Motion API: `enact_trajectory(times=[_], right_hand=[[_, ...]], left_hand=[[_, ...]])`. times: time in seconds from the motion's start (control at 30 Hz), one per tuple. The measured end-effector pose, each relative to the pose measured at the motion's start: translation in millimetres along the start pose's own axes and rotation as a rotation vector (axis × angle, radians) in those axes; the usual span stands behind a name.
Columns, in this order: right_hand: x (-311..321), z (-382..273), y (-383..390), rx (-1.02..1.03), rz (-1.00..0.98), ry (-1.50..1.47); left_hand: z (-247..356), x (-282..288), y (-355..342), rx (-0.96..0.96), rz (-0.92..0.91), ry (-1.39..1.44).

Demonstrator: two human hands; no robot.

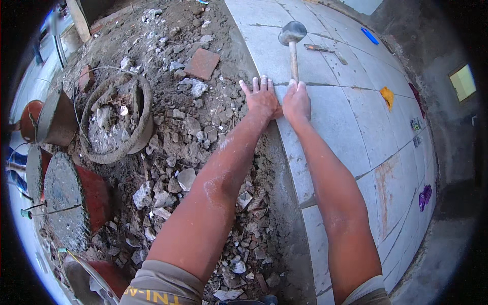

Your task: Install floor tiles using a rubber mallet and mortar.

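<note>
My right hand (297, 101) is wrapped round the pale handle of a rubber mallet (293, 34). The mallet's dark, dusty head points away from me, over the light grey floor tiles (333, 124). Just left of it, my left hand (263, 99) has its fingers spread, with dust on the tips. It rests at the tiles' left edge, where they meet the mortar and rubble bed (223, 152). Beyond the right hand, a trowel-like flat tool (325, 51) lies on the tiles.
Left, a bucket of rubble (145, 127) and several mortar-crusted buckets (96, 198) stand on broken ground. A reddish tile piece (202, 64) lies in the rubble. On the tiles are a blue object (369, 35), an orange cloth-like scrap (388, 97) and a purple scrap (425, 197).
</note>
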State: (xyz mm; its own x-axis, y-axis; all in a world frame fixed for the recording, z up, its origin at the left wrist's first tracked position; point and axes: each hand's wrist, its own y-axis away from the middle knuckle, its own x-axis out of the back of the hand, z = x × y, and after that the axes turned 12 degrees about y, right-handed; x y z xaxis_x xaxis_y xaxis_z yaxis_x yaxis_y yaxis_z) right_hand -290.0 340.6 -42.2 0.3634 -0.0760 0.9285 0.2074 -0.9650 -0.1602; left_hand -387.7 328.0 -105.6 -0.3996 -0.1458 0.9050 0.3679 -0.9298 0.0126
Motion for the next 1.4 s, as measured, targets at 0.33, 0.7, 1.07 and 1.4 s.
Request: enact_trajectory(times=[0.33, 0.7, 1.07, 1.4], right_hand=[[20.8, 41.9, -38.8, 0.056, -0.160, 0.255], [72.3, 48.4, -6.1, 0.100, 0.137, -0.079], [6.9, 33.0, -11.2, -0.026, -0.042, 0.105], [131.0, 158.2, 103.6, 0.005, 0.066, -0.017]], left_hand=[[29.0, 11.8, 19.9, -0.045, -0.005, 0.019], [5.0, 32.5, 24.0, 0.012, 0.018, 0.018], [17.7, 23.8, 33.8, 0.020, -0.027, 0.117], [8.3, 30.5, 13.3, 0.045, -0.057, -0.058]])
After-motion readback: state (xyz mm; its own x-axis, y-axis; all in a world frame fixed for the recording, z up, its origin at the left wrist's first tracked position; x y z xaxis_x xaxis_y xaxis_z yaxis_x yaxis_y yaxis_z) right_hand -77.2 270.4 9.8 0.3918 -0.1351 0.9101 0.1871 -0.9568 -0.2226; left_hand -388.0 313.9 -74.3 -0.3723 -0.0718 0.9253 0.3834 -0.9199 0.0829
